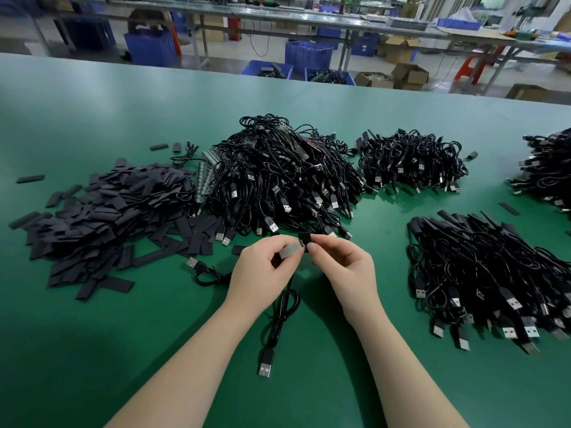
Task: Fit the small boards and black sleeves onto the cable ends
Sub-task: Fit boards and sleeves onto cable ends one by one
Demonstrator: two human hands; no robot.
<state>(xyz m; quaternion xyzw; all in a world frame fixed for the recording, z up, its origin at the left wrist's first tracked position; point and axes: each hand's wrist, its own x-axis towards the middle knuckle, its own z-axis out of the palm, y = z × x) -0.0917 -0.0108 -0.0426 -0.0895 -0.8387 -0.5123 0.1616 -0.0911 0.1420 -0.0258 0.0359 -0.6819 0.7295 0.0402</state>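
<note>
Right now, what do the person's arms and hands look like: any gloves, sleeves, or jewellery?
Both hands are bare: no gloves on the left hand or the right hand. Both forearms are uncovered as far as the frame shows, with no sleeve in view. No watch, bracelet or ring is visible. The fingernails look short and unpainted.

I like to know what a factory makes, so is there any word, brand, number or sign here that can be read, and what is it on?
None can be read.
Small board pinched in the hands: no print shows.
USB plug near the camera: no marking visible.
Black sleeves: plain.
Signs at the back wall: too blurred to read.
</note>
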